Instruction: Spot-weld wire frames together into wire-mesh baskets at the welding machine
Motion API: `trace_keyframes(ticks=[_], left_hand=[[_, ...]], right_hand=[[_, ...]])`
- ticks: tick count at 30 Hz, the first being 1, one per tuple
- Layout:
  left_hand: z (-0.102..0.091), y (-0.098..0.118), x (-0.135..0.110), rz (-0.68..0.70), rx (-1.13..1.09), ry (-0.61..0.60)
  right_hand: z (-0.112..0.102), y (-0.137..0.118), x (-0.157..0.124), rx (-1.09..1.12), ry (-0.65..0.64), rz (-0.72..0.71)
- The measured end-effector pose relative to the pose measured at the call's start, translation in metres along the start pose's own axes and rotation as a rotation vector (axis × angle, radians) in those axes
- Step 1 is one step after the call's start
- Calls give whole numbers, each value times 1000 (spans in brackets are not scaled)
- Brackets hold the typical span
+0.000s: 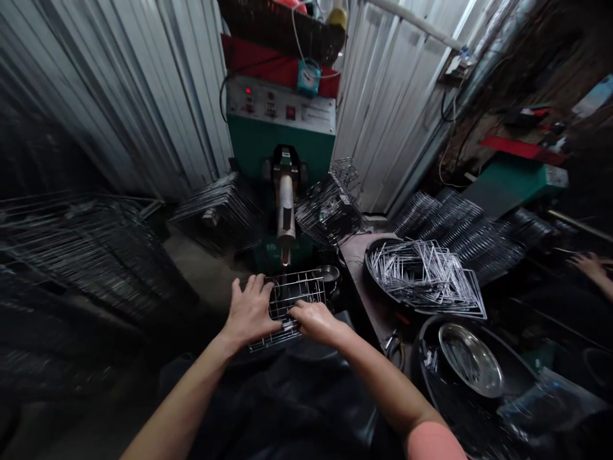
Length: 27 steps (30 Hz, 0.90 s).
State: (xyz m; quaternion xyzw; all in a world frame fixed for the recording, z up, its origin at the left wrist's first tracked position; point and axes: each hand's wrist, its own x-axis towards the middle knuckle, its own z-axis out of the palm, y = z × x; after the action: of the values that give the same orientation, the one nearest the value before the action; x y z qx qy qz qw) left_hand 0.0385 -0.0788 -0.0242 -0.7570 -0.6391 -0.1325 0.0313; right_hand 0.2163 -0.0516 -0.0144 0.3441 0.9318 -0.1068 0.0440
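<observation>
A wire rack [306,291] of crossed bright metal rods lies in front of me, below the rod-shaped electrode [286,217] of a green machine [253,137]. My left hand [251,310] lies over the rack's left side, fingers over the far wires and thumb along a near one, gripping it. My right hand [316,319] is closed, fingertips pinched at the rack's middle wires. Whether a small loose part sits between those fingertips is hidden. The electrode's tip ends just above the rack's far edge.
Stacked wire frames [215,214] stand left of the machine, with more wire frames [330,207] on its right. A black basin [371,268] holds a heap of wire frames. Nearer lies a metal bowl [493,377] in a large dark tub. Another person's hand [591,267] shows far right.
</observation>
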Motion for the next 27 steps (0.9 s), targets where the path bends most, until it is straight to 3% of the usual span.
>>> trace_keyframes(ticks=[19,23,27], left_hand=[[3,-25,30,66,-36,-50],[-2,-23,33,60,-49,-97],[-4,-17,24,41,-21,-31]], right_hand=[[-8,6,20,-41,88,-2],[-12,6,22,-60,82,-4],[-9,5,16,-65,78,-16]])
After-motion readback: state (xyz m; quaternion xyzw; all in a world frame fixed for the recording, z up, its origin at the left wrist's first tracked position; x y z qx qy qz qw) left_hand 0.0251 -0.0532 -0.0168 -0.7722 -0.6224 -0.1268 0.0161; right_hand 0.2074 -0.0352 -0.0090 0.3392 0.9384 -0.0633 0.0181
